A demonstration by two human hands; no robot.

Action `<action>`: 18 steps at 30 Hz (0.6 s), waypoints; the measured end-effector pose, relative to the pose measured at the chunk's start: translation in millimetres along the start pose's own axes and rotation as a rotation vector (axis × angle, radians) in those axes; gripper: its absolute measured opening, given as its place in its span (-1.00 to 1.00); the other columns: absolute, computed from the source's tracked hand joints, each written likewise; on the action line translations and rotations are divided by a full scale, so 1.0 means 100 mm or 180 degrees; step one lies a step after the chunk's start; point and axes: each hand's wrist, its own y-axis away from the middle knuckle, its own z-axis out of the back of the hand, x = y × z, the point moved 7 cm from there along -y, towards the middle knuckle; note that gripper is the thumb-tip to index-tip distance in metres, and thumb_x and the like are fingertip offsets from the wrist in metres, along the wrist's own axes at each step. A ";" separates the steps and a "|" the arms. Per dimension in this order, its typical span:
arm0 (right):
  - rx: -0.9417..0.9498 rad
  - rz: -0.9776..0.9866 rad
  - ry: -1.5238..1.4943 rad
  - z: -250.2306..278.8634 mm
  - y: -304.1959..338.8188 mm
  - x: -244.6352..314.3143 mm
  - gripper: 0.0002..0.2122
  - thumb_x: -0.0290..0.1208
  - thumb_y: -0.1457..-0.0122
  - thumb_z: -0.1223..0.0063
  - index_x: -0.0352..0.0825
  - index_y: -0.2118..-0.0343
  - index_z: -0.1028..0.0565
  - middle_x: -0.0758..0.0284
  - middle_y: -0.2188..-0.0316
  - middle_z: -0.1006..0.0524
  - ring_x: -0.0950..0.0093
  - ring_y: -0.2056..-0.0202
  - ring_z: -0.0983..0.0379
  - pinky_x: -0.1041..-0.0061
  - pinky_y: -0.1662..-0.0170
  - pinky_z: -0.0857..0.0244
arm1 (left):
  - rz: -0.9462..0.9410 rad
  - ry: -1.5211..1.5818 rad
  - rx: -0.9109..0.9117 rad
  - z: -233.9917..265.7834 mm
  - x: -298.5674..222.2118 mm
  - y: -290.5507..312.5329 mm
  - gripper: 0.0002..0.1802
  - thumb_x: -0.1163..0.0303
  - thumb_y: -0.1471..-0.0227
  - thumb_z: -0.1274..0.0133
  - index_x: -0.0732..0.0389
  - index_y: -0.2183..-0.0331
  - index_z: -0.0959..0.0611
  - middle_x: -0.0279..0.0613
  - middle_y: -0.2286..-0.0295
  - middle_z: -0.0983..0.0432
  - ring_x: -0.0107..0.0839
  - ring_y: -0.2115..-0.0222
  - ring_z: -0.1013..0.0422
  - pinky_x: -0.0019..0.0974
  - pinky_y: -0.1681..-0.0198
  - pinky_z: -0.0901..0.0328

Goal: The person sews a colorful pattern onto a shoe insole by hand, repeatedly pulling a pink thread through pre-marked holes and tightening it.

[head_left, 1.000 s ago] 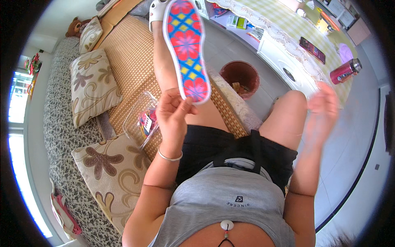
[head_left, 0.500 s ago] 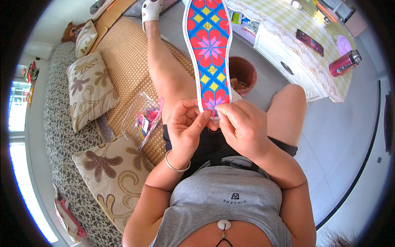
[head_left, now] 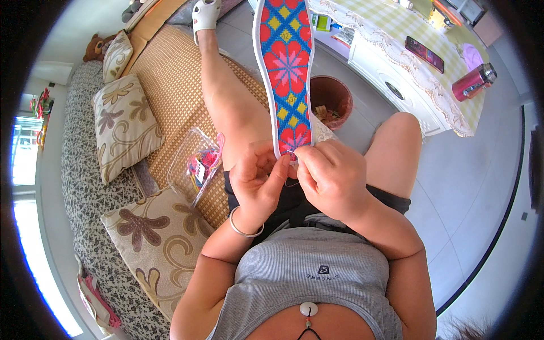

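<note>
Floral insole (head_left: 288, 68), white-edged
Near end pinched in left hand (head_left: 258, 180); right hand's (head_left: 335, 177) fingertips closed together at its edge, contents indistinct.

On the cloth-covered tabletop (head_left: 387, 18), a smartphone (head_left: 425, 55) lies near the lace-trimmed edge facing the sofa (head_left: 85, 147), and a magenta vacuum flask (head_left: 474, 83) sits by the right edge. A reddish-brown wastebasket (head_left: 338, 93) stands on the floor (head_left: 439, 187). Three flower-patterned cushions (head_left: 128, 126) line the sofa's left edge; a teddy bear (head_left: 94, 49) sits at its far left corner.
</note>
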 end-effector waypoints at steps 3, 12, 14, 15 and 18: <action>0.0020 0.0021 0.0094 -0.03 0.02 0.02 -0.83 -0.52 0.18 -0.12 -0.31 0.48 -0.38 0.36 0.62 -0.36 0.40 0.57 -0.36 0.43 0.57 -0.26 | -0.0551 -0.1005 -0.0061 0.00 -0.09 0.03 -0.78 0.72 0.10 -0.10 0.38 0.33 -0.47 -0.20 0.56 -0.49 -0.51 0.60 -0.45 -0.52 0.52 -0.33; -0.0036 -0.0298 -0.0132 -0.08 0.04 -0.01 -0.86 -0.50 0.06 -0.10 -0.28 0.52 -0.33 0.33 0.65 -0.38 0.36 0.59 -0.37 0.40 0.56 -0.27 | -0.0731 -0.1121 -0.0341 0.05 -0.09 -0.01 -0.78 0.73 0.15 -0.13 0.36 0.37 -0.51 -0.22 0.61 -0.47 -0.57 0.63 -0.42 -0.52 0.56 -0.30; 0.0029 -0.0334 -0.0205 -0.04 0.06 -0.02 -0.86 -0.50 0.04 -0.10 -0.29 0.52 -0.33 0.32 0.65 -0.38 0.35 0.60 -0.38 0.39 0.56 -0.27 | -0.0780 -0.1132 -0.0249 0.02 -0.12 0.00 -0.79 0.74 0.13 -0.11 0.37 0.35 -0.51 -0.23 0.59 -0.48 -0.59 0.61 -0.42 -0.53 0.55 -0.31; 0.0045 -0.0335 -0.0199 -0.06 0.07 -0.02 -0.87 -0.50 0.04 -0.10 -0.30 0.50 -0.35 0.31 0.64 -0.39 0.34 0.59 -0.38 0.38 0.56 -0.27 | -0.0805 -0.1137 -0.0200 0.01 -0.13 0.01 -0.79 0.74 0.12 -0.10 0.38 0.35 -0.50 -0.23 0.59 -0.48 -0.59 0.60 -0.42 -0.53 0.54 -0.32; -0.0062 -0.0350 -0.0346 -0.11 0.07 -0.06 -0.88 -0.50 0.03 -0.11 -0.31 0.44 -0.39 0.30 0.59 -0.42 0.32 0.55 -0.40 0.34 0.52 -0.28 | -0.0620 -0.1179 0.0038 -0.03 -0.11 0.06 -0.79 0.73 0.06 -0.05 0.39 0.31 -0.46 -0.20 0.51 -0.49 -0.58 0.54 -0.43 -0.54 0.50 -0.32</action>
